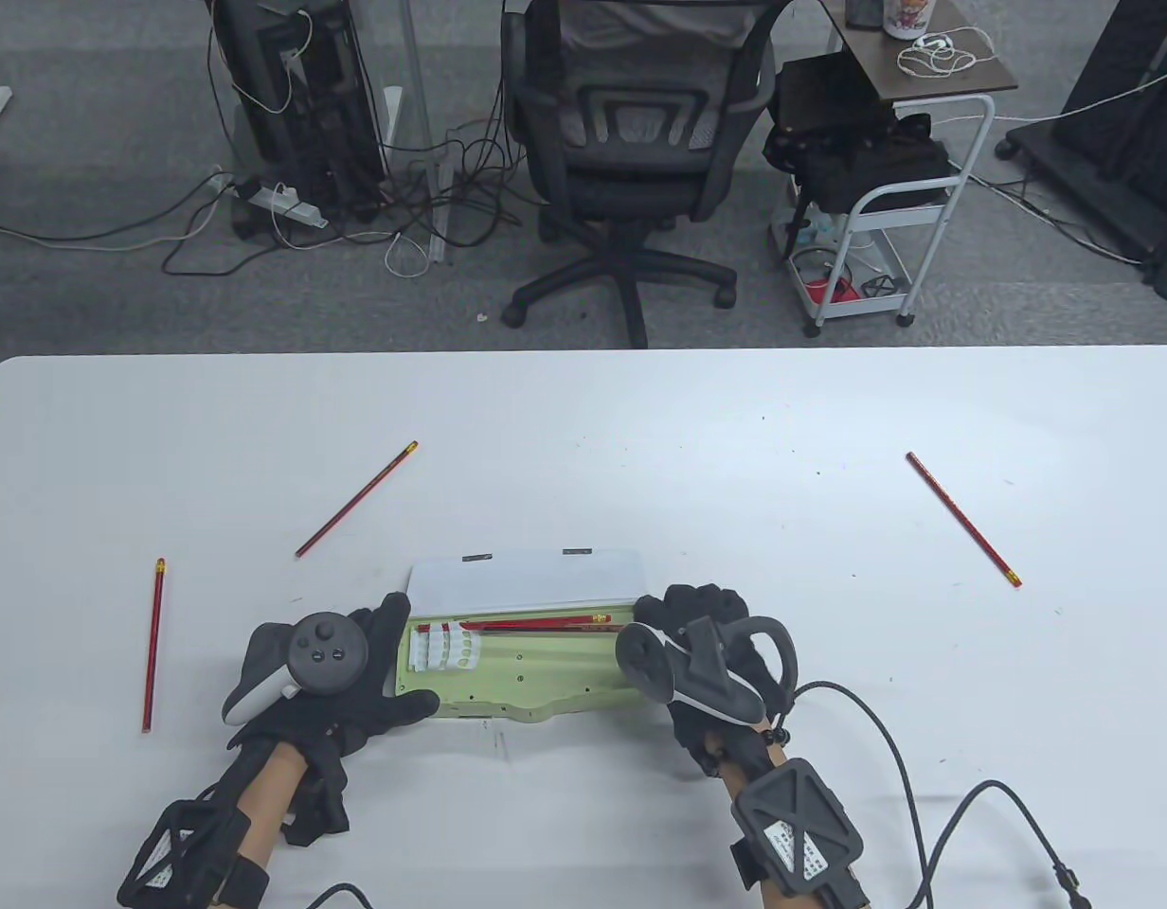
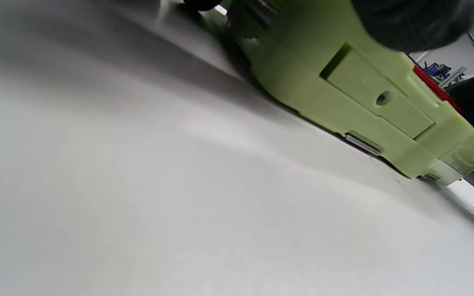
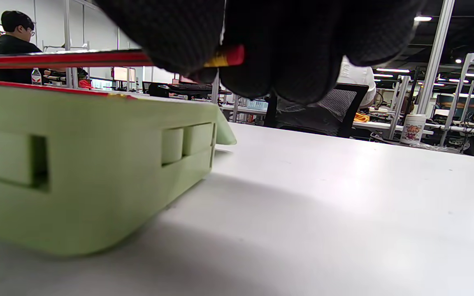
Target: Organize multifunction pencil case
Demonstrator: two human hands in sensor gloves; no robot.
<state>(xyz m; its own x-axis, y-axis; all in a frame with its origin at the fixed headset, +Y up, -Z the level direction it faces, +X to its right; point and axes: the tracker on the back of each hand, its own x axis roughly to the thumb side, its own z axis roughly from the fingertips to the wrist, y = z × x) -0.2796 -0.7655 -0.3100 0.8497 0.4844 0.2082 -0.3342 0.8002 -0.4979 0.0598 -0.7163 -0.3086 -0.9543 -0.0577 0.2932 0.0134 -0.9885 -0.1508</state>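
Observation:
An open light-green pencil case [image 1: 536,672] lies near the table's front edge, its white lid [image 1: 527,575] folded back. A red pencil [image 1: 536,624] lies along its back row, through a white slotted holder [image 1: 444,650]. My right hand [image 1: 683,615] is at the case's right end and pinches the eraser end of a red pencil [image 3: 97,57] just above the case [image 3: 76,164]. My left hand [image 1: 380,663] rests against the case's left end [image 2: 356,94], fingers spread around it. Three more red pencils lie loose: one far left [image 1: 153,644], one left of centre [image 1: 356,499], one at right [image 1: 962,518].
The white table [image 1: 735,454] reaches well beyond the case on every side. Cables from my right wrist trail over the table's front right [image 1: 924,786]. An office chair [image 1: 631,151] and a white cart [image 1: 877,208] stand beyond the far edge.

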